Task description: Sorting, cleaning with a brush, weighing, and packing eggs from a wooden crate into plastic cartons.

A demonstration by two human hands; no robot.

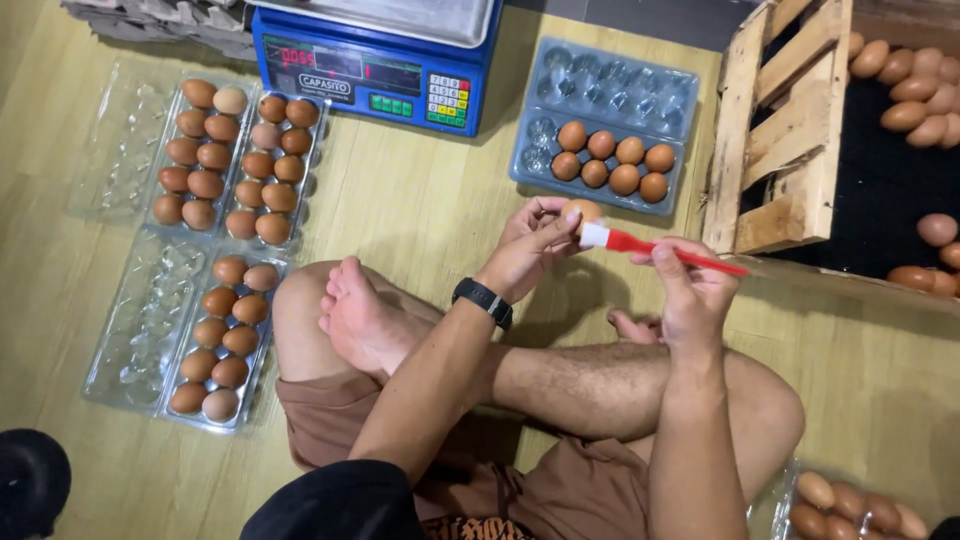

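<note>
Left hand [528, 245]: fingers [545, 232] curling around a brown egg [583, 210], gripping it and holding it up above the crossed legs; a black wristband [483, 301] sitting on the wrist

Right hand [693, 290]: fingers [668, 268] clenching the red handle of a small brush [655, 246], its white bristle end touching the right side of the egg

Just beyond the egg: a clear plastic egg tray [610, 85] lying open on the wooden floor [420, 200], seven brown eggs sitting in its near half, the far half showing bare cups

Further back: a blue weighing scale [375, 75] standing on the floor, its display facing the person

To the left: two more clear trays [135, 150] lying open, each holding two rows of brown eggs, their lids spreading flat beside them

To the right: a rough wooden crate [785, 120] standing on the floor, many loose brown eggs [915, 95] lying inside it on a dark lining

Bottom right corner: another clear tray [775, 510] with eggs showing partly, the rest running out of frame

Bottom left corner: a dark rounded object [30, 480], too cut off to tell what it is
</note>
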